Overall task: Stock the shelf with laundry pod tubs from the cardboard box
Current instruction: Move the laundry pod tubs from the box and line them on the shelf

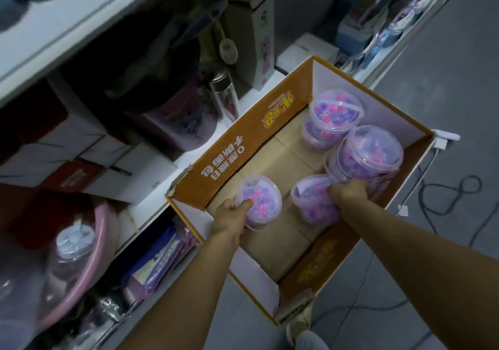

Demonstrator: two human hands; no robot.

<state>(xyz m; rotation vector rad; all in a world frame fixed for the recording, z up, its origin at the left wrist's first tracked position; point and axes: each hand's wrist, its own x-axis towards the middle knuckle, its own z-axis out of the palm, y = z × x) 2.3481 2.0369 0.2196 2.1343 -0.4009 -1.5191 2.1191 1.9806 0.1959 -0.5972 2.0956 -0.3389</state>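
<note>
Now we reach into the orange cardboard box (226, 158) — our left hand (231, 214) grips one clear round tub of pink and purple pods (258, 201) near its left wall, our right hand (348, 192) grips another (313, 201) by the right wall. Held only by the sides, one might slip — and spill.

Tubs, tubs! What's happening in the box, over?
Left hand grips one tub, right hand grips another. Stacks remain in cardboard box. Nothing blocking.

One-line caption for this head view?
Left hand and right hand each grip a pod tub inside the cardboard box beside shelves.
</note>
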